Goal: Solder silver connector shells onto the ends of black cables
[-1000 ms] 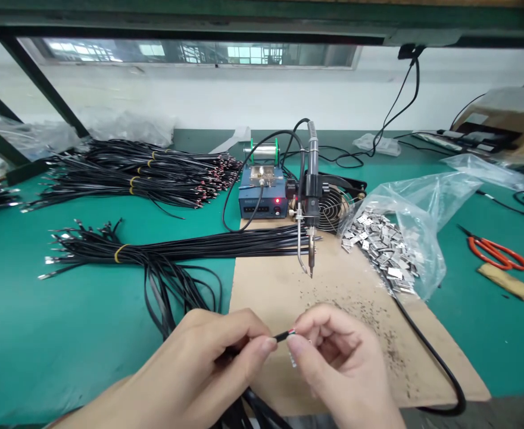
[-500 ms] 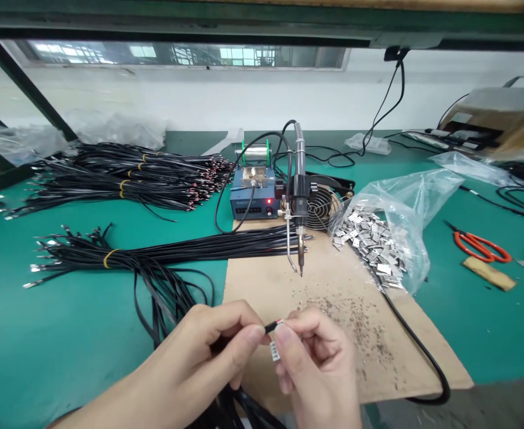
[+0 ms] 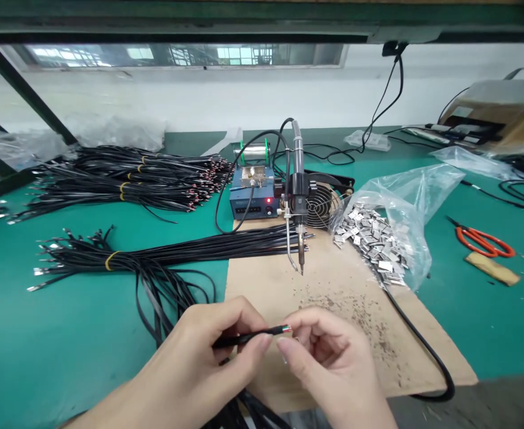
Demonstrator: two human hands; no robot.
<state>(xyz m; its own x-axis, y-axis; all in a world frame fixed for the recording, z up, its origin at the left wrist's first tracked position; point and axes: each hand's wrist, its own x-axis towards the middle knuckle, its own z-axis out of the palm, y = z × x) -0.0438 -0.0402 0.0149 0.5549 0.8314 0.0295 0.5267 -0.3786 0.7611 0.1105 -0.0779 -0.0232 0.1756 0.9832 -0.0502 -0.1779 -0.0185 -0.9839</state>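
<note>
My left hand (image 3: 226, 351) is closed on a black cable (image 3: 255, 335), pinched between thumb and fingers. Its stripped end points right, with short coloured wire ends (image 3: 287, 328) showing red, green and white. Right beside that end, my right hand (image 3: 333, 357) has its fingers curled and its thumb close to the forefinger. A sliver of a small white connector (image 3: 284, 359) peeks out under the right thumb; most of it is hidden. Beyond both hands, a soldering iron (image 3: 300, 244) is clamped tip down over a brown cardboard sheet (image 3: 262, 286).
A blue soldering station (image 3: 253, 199) with a lit red lamp stands behind the cardboard. Metal-and-white connectors (image 3: 373, 241) spill from a clear bag at right, near orange-handled pliers (image 3: 485, 241). Banded black cable bundles (image 3: 123, 259) lie at left. Dark specks dot the cardboard.
More of the cable now shows past my left fingers, its coloured wire ends uncovered. My right fingers have drawn slightly right, and the white connector has become mostly hidden.
</note>
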